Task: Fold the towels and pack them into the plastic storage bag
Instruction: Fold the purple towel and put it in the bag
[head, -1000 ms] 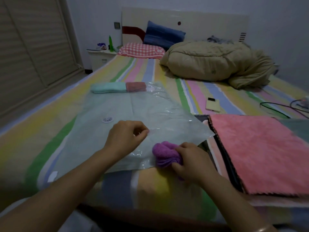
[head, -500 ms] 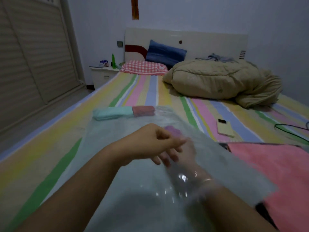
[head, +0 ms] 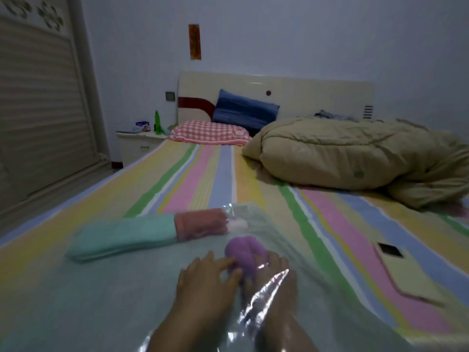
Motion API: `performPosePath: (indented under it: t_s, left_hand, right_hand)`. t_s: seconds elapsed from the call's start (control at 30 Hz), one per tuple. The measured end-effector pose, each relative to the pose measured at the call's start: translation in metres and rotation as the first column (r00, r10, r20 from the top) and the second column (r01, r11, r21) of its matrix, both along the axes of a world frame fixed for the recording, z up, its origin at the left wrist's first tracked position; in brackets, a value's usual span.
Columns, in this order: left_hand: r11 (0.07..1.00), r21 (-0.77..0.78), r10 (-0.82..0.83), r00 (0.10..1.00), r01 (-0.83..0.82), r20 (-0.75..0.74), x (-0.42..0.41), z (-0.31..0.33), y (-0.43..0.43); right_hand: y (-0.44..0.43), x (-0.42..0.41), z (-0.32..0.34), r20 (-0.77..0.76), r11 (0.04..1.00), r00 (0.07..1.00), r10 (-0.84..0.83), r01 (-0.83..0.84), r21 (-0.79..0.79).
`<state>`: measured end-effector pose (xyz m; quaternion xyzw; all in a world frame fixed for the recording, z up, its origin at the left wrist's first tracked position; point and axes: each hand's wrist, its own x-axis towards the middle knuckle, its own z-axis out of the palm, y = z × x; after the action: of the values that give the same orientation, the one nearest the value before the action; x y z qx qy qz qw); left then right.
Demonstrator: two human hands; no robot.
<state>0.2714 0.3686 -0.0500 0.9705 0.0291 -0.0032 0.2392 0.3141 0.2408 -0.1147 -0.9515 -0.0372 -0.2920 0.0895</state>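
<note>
Bed (head: 203, 179): we see its striped sheet beneath the plastic storage bag (head: 114, 288).
Teal towel (head: 121, 236): folded, at the bag's far end.
Pink towel (head: 200, 222): at the bag's far end, touching the teal towel.
Left hand (head: 203, 283): on top of the bag, fingers straight and spread, tips against the purple towel through the film.
Right hand (head: 276, 283): inside the bag, gripping the purple towel.
Purple towel (head: 243, 252): inside the bag, at both hands' fingertips.

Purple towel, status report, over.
Right grip inside plastic bag, holding purple towel. Left grip open atop bag. No obstruction seen.
</note>
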Motion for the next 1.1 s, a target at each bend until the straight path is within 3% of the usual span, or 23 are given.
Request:
performPosePath:
  t_s: [0.13,0.23,0.3,0.4,0.47,0.6,0.7,0.8,0.9,1.0,1.07,1.1]
  left_hand:
    - [0.999,0.031,-0.033,0.999,0.034,-0.033,0.0,-0.01,0.002]
    - [0.999,-0.019,-0.046,0.998,0.045,-0.033,0.001,-0.008,0.001]
    - [0.996,-0.056,-0.067,0.996,0.064,-0.06,0.002,-0.005,0.002]
    - [0.993,-0.107,-0.047,0.998,0.043,-0.043,0.003,-0.008,0.009]
    - [0.991,-0.131,-0.013,1.0,0.014,0.012,0.004,-0.013,0.013]
    - [0.988,-0.13,0.104,0.984,-0.086,0.142,0.009,-0.021,0.017]
    - [0.979,0.011,0.198,0.967,-0.203,0.159,0.009,-0.02,0.018]
    - [0.955,0.076,0.278,0.955,-0.287,0.107,0.009,-0.021,0.018]
    - [0.941,0.143,0.311,0.95,-0.306,-0.016,0.01,-0.029,0.018]
    - [0.943,0.204,0.283,0.957,-0.264,-0.069,0.011,-0.039,0.015]
    - [0.944,0.208,0.278,0.957,-0.256,-0.086,0.012,-0.042,0.016]
    - [0.944,0.212,0.278,0.956,-0.254,-0.092,0.012,-0.043,0.016]
  right_hand:
    - [0.02,0.077,-0.005,-0.005,0.998,0.998,-0.069,0.069,-0.013]
    - [0.026,0.122,0.002,-0.143,0.995,0.985,-0.099,0.097,-0.022]
    - [0.025,0.146,0.005,-0.068,0.996,0.997,-0.042,0.036,-0.08]
    - [0.023,0.165,0.005,-0.069,0.971,0.979,0.194,-0.201,-0.127]
    - [0.021,0.169,-0.003,-0.04,0.956,0.972,0.23,-0.233,-0.178]
    - [0.027,0.144,-0.012,-0.131,0.972,0.988,0.079,-0.105,-0.211]
    - [0.039,0.116,-0.019,-0.082,0.971,0.997,-0.003,-0.017,-0.24]
    - [0.05,0.103,-0.013,0.068,0.95,0.997,-0.042,0.061,-0.306]
    - [0.057,0.105,0.002,-0.148,0.952,0.967,-0.207,0.164,-0.256]
    - [0.067,0.127,-0.003,-0.202,0.905,0.919,-0.34,0.261,-0.337]
    - [0.073,0.129,0.008,-0.262,0.937,0.909,-0.323,0.269,-0.223]
    - [0.072,0.133,0.006,-0.21,0.963,0.944,-0.256,0.228,-0.146]
